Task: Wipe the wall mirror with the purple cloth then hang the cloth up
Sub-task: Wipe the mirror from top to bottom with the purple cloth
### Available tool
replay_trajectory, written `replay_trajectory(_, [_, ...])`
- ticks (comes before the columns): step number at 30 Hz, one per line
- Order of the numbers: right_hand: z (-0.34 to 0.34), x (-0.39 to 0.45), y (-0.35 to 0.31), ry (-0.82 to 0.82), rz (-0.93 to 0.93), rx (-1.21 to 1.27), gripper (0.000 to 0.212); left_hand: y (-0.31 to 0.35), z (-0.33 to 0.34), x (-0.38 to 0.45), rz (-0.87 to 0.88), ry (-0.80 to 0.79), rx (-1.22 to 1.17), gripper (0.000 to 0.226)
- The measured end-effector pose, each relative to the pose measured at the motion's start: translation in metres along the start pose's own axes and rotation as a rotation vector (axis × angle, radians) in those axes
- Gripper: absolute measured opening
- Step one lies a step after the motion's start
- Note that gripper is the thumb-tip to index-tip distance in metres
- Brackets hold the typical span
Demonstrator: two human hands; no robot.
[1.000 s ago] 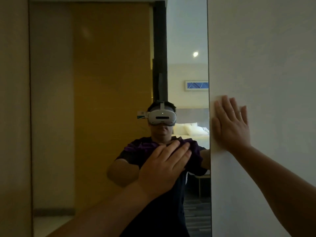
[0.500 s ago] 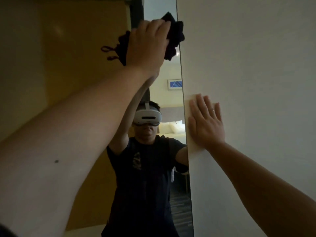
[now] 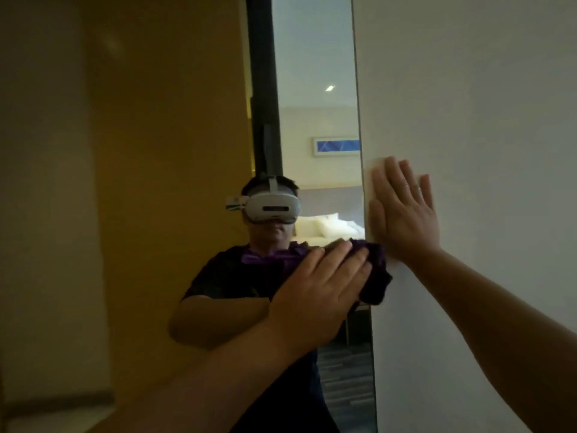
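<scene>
Pressing purple cloth [image 3: 376, 270] flat under spread left hand [image 3: 315, 295] against wall mirror [image 3: 156, 182], frame centre, at its right edge; bracing open right hand [image 3: 402, 214] on wall [image 3: 484, 120] just beside.

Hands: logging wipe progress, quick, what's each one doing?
Left hand: fingers flat, pressing the purple cloth on the mirror.
Right hand: open, flat on the wall.
</scene>
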State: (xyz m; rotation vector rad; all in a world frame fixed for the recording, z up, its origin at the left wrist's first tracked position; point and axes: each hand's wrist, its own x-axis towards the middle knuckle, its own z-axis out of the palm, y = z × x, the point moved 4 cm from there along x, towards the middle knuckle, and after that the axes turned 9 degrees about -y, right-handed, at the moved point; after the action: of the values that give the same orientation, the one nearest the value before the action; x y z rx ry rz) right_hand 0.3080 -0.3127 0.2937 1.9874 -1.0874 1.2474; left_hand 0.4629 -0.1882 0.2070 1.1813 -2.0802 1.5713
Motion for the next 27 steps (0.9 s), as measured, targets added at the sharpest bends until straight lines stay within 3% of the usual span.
replay_trajectory(6, [-0.013, -0.002, -0.012, -0.039, 0.059, 0.042, 0.056, 0.021, 0.010, -0.031, 0.065, -0.146, 0.022, 0.052])
replay_trajectory(11, [-0.030, -0.004, -0.017, -0.136, 0.057, 0.063, 0.054, 0.018, -0.008, -0.032, 0.086, -0.113, -0.098, 0.038])
replay_trajectory(16, [-0.067, -0.035, -0.060, -0.095, 0.133, 0.363, 0.052, -0.007, -0.043, -0.079, -0.030, -0.023, -0.188, 0.036])
replay_trajectory(25, [-0.038, -0.121, -0.236, -0.146, -0.335, 0.356, 0.061, -0.135, -0.115, -0.199, -0.227, 0.130, 0.047, 0.025])
replay_trajectory(27, [-0.031, -0.127, -0.261, -0.146, -0.372, 0.363, 0.061, -0.163, -0.132, -0.220, -0.275, 0.119, 0.084, 0.037])
